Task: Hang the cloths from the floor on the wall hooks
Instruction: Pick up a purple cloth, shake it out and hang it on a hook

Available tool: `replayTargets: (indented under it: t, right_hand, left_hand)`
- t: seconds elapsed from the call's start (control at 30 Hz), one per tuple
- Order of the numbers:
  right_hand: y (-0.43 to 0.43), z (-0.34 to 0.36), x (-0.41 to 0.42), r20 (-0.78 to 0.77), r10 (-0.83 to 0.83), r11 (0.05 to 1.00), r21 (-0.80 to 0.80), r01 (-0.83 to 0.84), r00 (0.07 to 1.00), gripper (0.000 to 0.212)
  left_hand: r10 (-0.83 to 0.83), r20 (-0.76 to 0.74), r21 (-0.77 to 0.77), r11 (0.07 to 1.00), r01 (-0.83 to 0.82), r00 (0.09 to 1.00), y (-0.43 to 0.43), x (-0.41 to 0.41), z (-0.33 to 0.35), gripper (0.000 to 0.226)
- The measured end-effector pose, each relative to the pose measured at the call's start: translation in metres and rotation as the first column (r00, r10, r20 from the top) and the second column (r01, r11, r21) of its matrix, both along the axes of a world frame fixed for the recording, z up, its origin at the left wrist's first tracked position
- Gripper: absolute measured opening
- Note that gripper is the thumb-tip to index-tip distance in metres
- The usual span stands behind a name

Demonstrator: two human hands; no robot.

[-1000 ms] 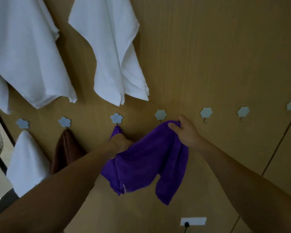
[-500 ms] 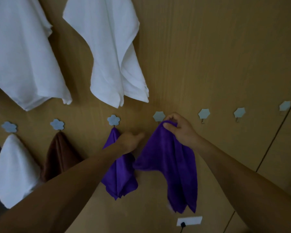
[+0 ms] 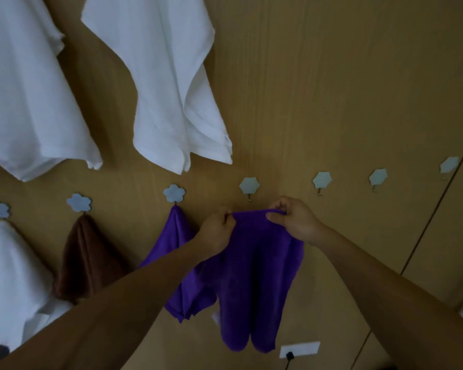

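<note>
Head view, the only one there is, is showing both arms reaching toward the wooden wall, the two hands holding a purple cloth by its top hem just below an empty hook. The left hand is pinching the hem's left end, fingers curled tight on the fabric. The right hand is pinching the right end between thumb and forefinger, its other fingers bending in behind. Between them the hem is stretching into a short taut band, and the rest is hanging down in long folds, its bottom near a white socket. To the left, a second purple cloth, a brown cloth and a small white cloth are each hanging from their own hooks, with two large white towels draping above. To my eye the hanging of this cloth is under way but not done, as it is touching no hook. The next move is calling for a small lift, slipping the band over the metal prong, and letting go only once it catches. I cannot tell whether the hem has a loop, and the floor is out of sight.
</note>
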State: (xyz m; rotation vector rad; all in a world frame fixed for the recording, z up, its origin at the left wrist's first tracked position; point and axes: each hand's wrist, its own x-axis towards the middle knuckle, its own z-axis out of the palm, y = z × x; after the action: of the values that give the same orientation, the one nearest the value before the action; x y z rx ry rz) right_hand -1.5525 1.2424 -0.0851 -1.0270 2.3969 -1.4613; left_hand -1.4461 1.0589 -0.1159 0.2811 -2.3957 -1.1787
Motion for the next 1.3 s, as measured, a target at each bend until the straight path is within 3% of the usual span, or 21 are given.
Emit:
replayTargets:
  t: [0.17, 0.27, 0.37, 0.57, 0.77, 0.87, 1.0, 1.07, 1.13, 1.2, 1.23, 1.3]
  right_hand:
    - [-0.009, -0.007, -0.013, 0.014, -0.056, 0.998, 0.013, 0.056, 0.998, 0.006]
    - [-0.014, -0.009, -0.024, -0.046, -0.090, 0.996, 0.012, 0.091, 0.995, 0.005]
    - [-0.024, -0.005, -0.034, -0.084, -0.159, 0.985, -0.076, 0.153, 0.984, 0.006]
    - [-0.048, -0.006, -0.045, -0.102, -0.367, 0.916, -0.215, 0.340, 0.925, 0.018]
    - [-0.051, -0.039, -0.043, -0.183, -0.405, 0.914, -0.121, 0.388, 0.896, 0.014]
    - [-0.053, -0.046, -0.038, -0.102, -0.398, 0.917, -0.056, 0.394, 0.912, 0.012]
    - [-0.057, -0.037, -0.029, -0.130, -0.367, 0.922, 0.080, 0.378, 0.921, 0.017]
    - [-0.057, -0.034, -0.025, -0.241, -0.391, 0.886, 0.164, 0.435, 0.888, 0.015]
    - [-0.055, -0.038, -0.023, -0.449, -0.386, 0.839, 0.193, 0.509, 0.806, 0.020]
    - [-0.055, -0.046, -0.019, -0.532, -0.330, 0.880, 0.126, 0.458, 0.780, 0.026]
    - [-0.055, -0.049, -0.018, -0.500, -0.290, 0.920, 0.089, 0.381, 0.816, 0.030]
    - [-0.053, -0.057, -0.016, -0.387, -0.184, 0.977, 0.033, 0.213, 0.903, 0.037]
  left_hand:
    - [-0.002, 0.000, -0.367, 0.930, 0.002, 1.000, -0.006, -0.008, -0.002, 0.015]
    - [0.013, 0.048, -0.497, 0.868, 0.013, 0.999, -0.015, -0.016, 0.004, 0.029]
    - [0.096, -0.012, -0.531, 0.843, -0.088, 0.995, -0.024, -0.033, 0.017, 0.036]
    - [0.269, -0.094, -0.471, 0.836, -0.281, 0.958, -0.032, -0.056, 0.015, 0.025]
    - [0.258, -0.060, -0.606, 0.758, -0.241, 0.964, -0.027, -0.057, -0.003, 0.017]
    - [0.256, 0.063, -0.515, 0.837, -0.188, 0.965, -0.018, -0.056, -0.020, 0.024]
    - [0.161, 0.084, -0.314, 0.941, -0.127, 0.983, -0.006, -0.063, -0.024, 0.009]
    - [0.162, 0.140, -0.431, 0.898, -0.087, 0.977, -0.006, -0.064, -0.020, 0.010]
    - [0.282, 0.137, -0.665, 0.737, -0.122, 0.950, -0.006, -0.058, -0.021, 0.019]
    - [0.319, -0.012, -0.800, 0.565, -0.201, 0.948, -0.005, -0.051, -0.027, 0.024]
    - [0.284, -0.064, -0.805, 0.551, -0.218, 0.957, -0.003, -0.049, -0.028, 0.024]
    - [0.173, -0.046, -0.715, 0.682, -0.153, 0.984, -0.002, -0.049, -0.026, 0.025]
